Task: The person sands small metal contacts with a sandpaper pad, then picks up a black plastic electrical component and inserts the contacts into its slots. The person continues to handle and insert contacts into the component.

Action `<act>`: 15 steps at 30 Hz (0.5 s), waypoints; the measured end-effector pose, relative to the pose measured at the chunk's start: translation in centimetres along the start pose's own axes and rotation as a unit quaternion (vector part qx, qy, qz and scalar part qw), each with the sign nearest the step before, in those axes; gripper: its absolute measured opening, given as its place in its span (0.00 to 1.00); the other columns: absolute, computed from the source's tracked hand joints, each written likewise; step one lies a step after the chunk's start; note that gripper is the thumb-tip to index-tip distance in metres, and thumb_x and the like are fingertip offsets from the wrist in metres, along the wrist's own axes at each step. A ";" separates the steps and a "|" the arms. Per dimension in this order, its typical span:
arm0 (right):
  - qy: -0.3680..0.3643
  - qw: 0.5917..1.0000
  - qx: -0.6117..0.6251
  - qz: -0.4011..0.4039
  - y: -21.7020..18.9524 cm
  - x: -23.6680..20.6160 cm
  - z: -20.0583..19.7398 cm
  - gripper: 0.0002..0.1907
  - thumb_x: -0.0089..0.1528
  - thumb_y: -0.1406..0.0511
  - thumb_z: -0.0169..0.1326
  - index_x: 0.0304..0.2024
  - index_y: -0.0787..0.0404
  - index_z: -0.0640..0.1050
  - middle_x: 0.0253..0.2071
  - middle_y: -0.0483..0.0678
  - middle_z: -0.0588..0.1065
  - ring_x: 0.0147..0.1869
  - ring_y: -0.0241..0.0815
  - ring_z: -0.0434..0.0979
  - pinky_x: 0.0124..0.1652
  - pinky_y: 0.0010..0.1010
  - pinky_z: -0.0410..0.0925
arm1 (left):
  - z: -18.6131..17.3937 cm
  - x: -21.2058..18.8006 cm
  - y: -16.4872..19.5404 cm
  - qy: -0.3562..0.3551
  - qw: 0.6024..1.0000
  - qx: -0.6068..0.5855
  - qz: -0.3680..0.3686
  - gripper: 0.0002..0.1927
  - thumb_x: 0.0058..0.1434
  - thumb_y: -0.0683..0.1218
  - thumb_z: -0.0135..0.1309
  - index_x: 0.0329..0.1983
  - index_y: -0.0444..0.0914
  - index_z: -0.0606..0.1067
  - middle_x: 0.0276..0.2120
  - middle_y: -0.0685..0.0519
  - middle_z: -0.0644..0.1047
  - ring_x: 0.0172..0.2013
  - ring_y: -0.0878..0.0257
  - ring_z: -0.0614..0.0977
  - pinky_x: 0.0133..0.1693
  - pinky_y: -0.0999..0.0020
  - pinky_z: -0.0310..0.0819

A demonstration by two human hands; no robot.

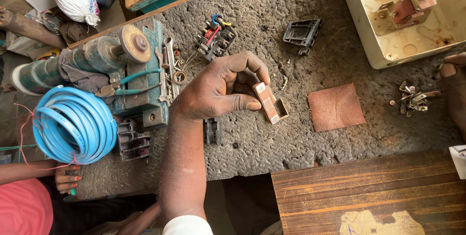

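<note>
My left hand (pixel 218 89) reaches over the rough grey workbench (pixel 291 138) and pinches a small copper-coloured U-shaped metal bracket (pixel 269 103) between thumb and fingers, its lower end resting on the bench. A brown square of sandpaper (pixel 336 107) lies flat just to the right of it. My right hand (pixel 454 89) shows only partly at the right edge, close to a heap of small metal contact pieces (pixel 412 100); whether it holds anything is hidden.
A cream metal box (pixel 374 46) with a switch part inside stands at the back right. Black plastic parts (pixel 302 32), a wired switch block (pixel 215 38), a teal bench grinder (pixel 111 55), pliers (pixel 131 84) and a blue cable coil (pixel 73 123) lie left. Another person's hand (pixel 68 179) rests bottom left.
</note>
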State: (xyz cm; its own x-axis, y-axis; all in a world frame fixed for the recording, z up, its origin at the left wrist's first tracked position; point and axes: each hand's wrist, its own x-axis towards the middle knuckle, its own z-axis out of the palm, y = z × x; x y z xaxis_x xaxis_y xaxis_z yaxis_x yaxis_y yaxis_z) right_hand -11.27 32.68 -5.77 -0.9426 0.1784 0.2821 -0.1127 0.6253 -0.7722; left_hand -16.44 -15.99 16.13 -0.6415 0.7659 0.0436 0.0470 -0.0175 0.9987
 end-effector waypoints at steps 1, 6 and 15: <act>-0.001 1.000 0.007 0.008 0.4 0.1 0.1 0.11 0.81 0.64 0.45 0.55 0.68 0.70 0.39 0.50 0.71 0.41 0.38 0.72 0.42 0.29 0.67 | 0.0 0.0 0.0 -0.001 1.000 -0.001 -0.001 0.19 0.62 0.34 0.64 0.53 0.34 0.72 0.45 0.51 0.79 0.50 0.65 0.84 0.52 0.70 0.85; 0.006 0.999 0.039 0.015 0.4 0.0 0.2 0.11 0.82 0.64 0.48 0.54 0.67 0.70 0.40 0.48 0.71 0.42 0.37 0.71 0.45 0.29 0.67 | 0.2 0.0 -0.2 -0.009 1.000 -0.011 0.002 0.18 0.63 0.35 0.64 0.52 0.34 0.71 0.45 0.51 0.78 0.50 0.65 0.83 0.53 0.69 0.85; 0.045 0.994 0.085 -0.060 -8.1 -0.1 -2.5 0.06 0.75 0.66 0.59 0.48 0.63 0.78 0.36 0.43 0.76 0.35 0.25 0.75 0.35 0.18 0.70 | 1.6 1.5 -0.3 -0.007 0.999 0.038 0.023 0.16 0.62 0.34 0.62 0.50 0.34 0.71 0.45 0.49 0.80 0.48 0.64 0.85 0.52 0.66 0.84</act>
State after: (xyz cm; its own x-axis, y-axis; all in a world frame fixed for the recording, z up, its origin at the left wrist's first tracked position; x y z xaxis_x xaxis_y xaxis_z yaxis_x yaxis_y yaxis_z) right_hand -9.50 29.54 1.89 -0.8886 0.1817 0.4213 -0.2809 0.5106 -0.8127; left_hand -16.21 -13.84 15.90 -0.6272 0.7738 0.0887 0.1352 -0.0040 0.9908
